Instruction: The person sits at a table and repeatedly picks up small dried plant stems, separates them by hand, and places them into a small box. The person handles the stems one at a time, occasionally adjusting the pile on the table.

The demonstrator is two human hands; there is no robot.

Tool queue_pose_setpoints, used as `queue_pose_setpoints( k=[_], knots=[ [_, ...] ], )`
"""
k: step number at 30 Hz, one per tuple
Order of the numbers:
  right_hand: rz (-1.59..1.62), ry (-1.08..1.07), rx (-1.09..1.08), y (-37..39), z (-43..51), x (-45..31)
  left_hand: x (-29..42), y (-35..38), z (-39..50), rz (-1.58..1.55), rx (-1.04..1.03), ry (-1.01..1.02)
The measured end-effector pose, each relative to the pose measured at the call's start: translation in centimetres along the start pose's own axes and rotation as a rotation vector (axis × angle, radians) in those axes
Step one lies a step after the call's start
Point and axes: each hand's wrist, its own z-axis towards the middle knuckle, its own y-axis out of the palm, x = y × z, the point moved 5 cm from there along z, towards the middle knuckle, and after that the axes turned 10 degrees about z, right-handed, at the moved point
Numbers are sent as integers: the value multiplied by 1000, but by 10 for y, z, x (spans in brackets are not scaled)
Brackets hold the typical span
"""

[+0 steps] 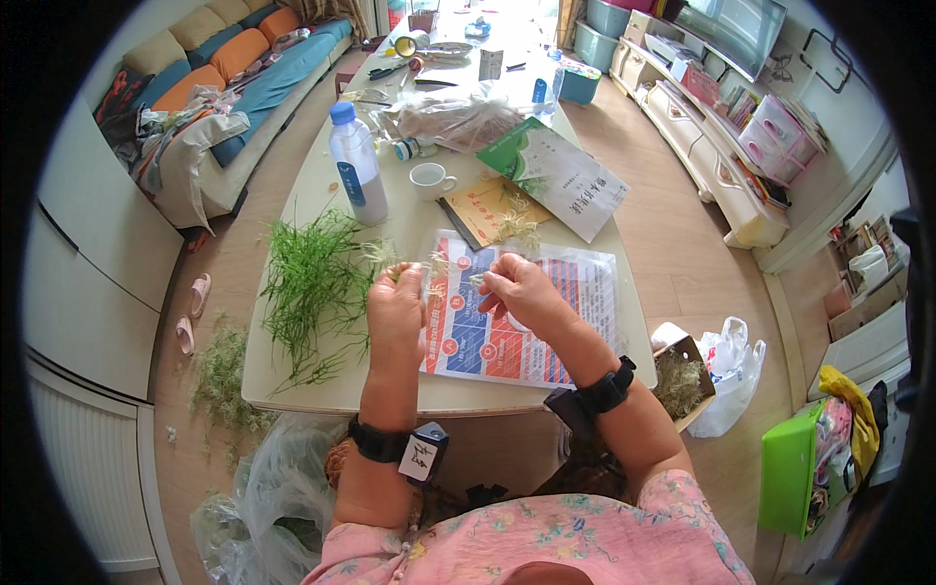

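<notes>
My left hand pinches thin plant stems with pale, root-like strands beside its fingertips. Left of it, on the cream table, lies a loose heap of fine green plants. My right hand is a short way to the right, thumb and fingers pinched on a small pale scrap. Both hands hover over a red and blue printed sheet. Beyond my right hand, a small pile of pale strands rests on a yellow booklet.
Behind the heap stand a blue-capped bottle and a white mug. A green and white book and a clear plastic bag lie farther back. On the floor are plant litter, a cardboard box and a white bag.
</notes>
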Motion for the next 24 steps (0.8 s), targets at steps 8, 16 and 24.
queue_pose_setpoints(
  k=[8, 16, 24],
  knots=[
    [95, -72, 5, 3, -4, -6, -3, -4, 9, 175, 33, 117],
    [-102, -485, 5, -5, -36, -26, -3, 20, -14, 262, -208, -37],
    [229, -442, 66, -8, -54, -17, -7, 38, -28, 191, -344, -48]
  ],
)
